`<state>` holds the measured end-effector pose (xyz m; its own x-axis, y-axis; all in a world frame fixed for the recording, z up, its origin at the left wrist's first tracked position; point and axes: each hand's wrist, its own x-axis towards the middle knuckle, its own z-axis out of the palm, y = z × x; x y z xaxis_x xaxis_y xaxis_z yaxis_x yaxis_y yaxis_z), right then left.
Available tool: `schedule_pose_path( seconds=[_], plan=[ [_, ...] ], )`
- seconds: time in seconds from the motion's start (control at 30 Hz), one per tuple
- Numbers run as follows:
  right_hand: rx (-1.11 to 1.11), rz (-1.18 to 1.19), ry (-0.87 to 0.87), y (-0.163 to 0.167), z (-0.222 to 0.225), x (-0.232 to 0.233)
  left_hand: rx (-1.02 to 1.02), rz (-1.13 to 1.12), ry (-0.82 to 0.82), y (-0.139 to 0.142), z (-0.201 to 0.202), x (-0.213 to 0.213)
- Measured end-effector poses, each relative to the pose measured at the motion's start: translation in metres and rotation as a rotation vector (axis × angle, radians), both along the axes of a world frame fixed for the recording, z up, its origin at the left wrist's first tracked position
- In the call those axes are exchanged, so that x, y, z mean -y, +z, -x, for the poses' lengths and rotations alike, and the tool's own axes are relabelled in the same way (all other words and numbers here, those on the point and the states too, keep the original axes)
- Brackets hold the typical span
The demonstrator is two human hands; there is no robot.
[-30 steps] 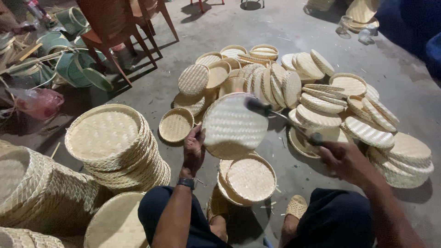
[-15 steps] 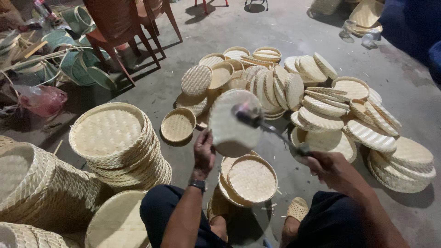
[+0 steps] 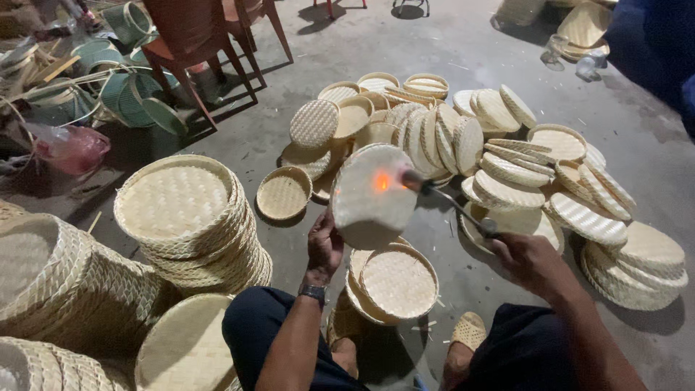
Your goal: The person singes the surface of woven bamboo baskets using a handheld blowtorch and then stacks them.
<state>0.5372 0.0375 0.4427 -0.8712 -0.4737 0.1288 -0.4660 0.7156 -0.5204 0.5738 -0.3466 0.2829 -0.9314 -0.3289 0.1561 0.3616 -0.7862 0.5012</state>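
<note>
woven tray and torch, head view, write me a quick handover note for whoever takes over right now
Left hand: grips the lower edge of a round pale woven bamboo tray, held up on edge, flat side toward the flame.
Right hand: holds a long dark metal torch; an orange flame glows on the tray face.
Nearby: a short stack of woven trays between the feet, a tall stack of larger round trays to the left, a spread heap of small woven lids and trays ahead.
Done and left: which trays have been flamed cannot be told.
</note>
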Motion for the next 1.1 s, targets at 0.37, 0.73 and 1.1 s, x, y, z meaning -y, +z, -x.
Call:
schedule_pose_path(
  seconds=[0.37,0.73,1.1],
  plan=[
    [0.176,-0.035,0.055,0.021,-0.021,0.030,0.067,-0.056,-0.120,-0.011,0.005,-0.010],
    [0.282,-0.145,0.149,0.023,-0.038,0.033,0.148,-0.356,0.136,-0.018,0.020,0.006],
    [0.181,-0.094,0.043,-0.011,-0.018,-0.006,0.021,-0.525,0.160,-0.017,0.015,0.041]
  ],
)
